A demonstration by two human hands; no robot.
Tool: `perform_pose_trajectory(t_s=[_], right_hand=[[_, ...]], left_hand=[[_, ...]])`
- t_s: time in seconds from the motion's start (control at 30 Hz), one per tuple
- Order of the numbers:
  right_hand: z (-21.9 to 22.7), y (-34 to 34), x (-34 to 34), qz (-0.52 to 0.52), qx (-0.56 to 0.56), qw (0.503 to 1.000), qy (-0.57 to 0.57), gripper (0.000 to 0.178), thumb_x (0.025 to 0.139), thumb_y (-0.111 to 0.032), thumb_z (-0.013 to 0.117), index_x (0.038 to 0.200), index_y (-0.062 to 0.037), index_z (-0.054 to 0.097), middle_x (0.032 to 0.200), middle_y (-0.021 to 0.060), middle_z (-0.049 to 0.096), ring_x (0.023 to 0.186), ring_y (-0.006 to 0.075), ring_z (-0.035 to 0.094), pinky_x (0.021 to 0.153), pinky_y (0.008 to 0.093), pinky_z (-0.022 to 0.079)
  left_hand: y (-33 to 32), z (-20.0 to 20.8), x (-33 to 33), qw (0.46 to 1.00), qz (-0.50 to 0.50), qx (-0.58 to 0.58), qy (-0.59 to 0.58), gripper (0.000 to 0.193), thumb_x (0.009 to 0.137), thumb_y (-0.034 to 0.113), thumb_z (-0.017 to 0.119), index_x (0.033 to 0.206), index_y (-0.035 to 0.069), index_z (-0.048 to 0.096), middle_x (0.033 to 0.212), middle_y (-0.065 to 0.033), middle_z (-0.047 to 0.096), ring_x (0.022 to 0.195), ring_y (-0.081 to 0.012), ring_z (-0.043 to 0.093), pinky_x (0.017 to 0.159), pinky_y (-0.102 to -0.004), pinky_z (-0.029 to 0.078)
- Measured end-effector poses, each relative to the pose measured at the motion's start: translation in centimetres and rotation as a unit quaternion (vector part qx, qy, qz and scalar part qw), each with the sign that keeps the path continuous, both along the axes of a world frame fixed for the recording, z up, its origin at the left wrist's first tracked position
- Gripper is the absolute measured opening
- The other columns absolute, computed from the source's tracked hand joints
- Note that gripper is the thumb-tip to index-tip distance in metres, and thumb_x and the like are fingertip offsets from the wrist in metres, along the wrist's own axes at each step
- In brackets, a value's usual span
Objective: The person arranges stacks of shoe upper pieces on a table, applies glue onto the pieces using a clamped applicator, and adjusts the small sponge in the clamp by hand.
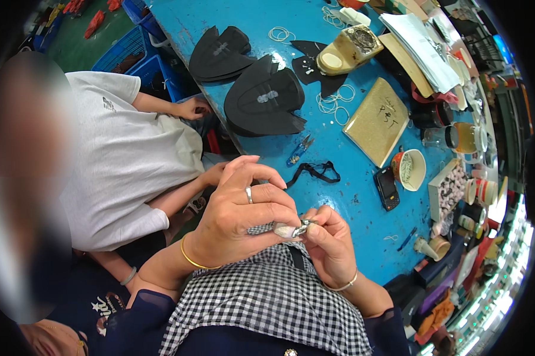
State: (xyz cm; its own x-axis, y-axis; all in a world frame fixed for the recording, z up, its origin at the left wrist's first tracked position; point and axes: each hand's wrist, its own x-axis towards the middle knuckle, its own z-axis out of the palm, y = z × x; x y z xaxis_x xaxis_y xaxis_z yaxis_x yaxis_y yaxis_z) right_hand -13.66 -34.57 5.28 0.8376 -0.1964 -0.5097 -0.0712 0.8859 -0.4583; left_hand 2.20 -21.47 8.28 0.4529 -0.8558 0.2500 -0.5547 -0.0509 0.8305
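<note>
Pinches small silvery-white object (288, 231) in fingertips of both left hand (232, 213) and right hand (333, 249), directly between them, over checked apron (273, 293), nearer than black handheld device (387, 188) on table (368, 237).

Location type: workshop, apparently on a production floor. Indicators: a blue worktop (368, 216) with dark scuffs and specks; stacked black cut pieces (249, 118) of matching shape; small blue-handled snips (299, 151); loops of pale cord (281, 34); and piled papers (419, 50). Blue plastic crates (120, 50) stand beside the worktop on a green floor (95, 38). Rows of bright lights (493, 314) line the right edge of the view.
</note>
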Motion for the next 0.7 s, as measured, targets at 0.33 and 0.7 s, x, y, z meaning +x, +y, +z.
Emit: perform_pose_trajectory(t_s=[0.33, 0.7], right_hand=[[-2.0, 1.0, 0.9, 0.008, -0.298, 0.954, 0.037, 0.018, 0.079, 0.009, 0.068, 0.083, -0.0039, 0.056, 0.086, 0.0074, 0.062, 0.079, 0.0133, 0.058, 0.073, 0.0268, 0.047], [-0.5, 3.0, 4.0, 0.079, -0.423, 0.897, -0.1, 0.023, 0.073, 0.011, 0.071, 0.085, -0.0022, 0.056, 0.084, 0.0108, 0.064, 0.08, 0.0182, 0.06, 0.071, 0.0285, 0.047]], left_hand=[[1.5, -1.0, 1.0, 1.0, 0.005, 0.027, -0.001, 0.034, 0.066, 0.023, 0.084, 0.096, 0.011, 0.073, 0.091, -0.001, 0.067, 0.098, -0.021, 0.058, 0.093, -0.0408, 0.042], [7.1, -1.5, 0.5, 0.99, 0.109, -0.037, 0.082, 0.022, 0.07, 0.02, 0.082, 0.085, 0.012, 0.068, 0.087, 0.0018, 0.063, 0.097, -0.02, 0.058, 0.098, -0.0415, 0.037]])
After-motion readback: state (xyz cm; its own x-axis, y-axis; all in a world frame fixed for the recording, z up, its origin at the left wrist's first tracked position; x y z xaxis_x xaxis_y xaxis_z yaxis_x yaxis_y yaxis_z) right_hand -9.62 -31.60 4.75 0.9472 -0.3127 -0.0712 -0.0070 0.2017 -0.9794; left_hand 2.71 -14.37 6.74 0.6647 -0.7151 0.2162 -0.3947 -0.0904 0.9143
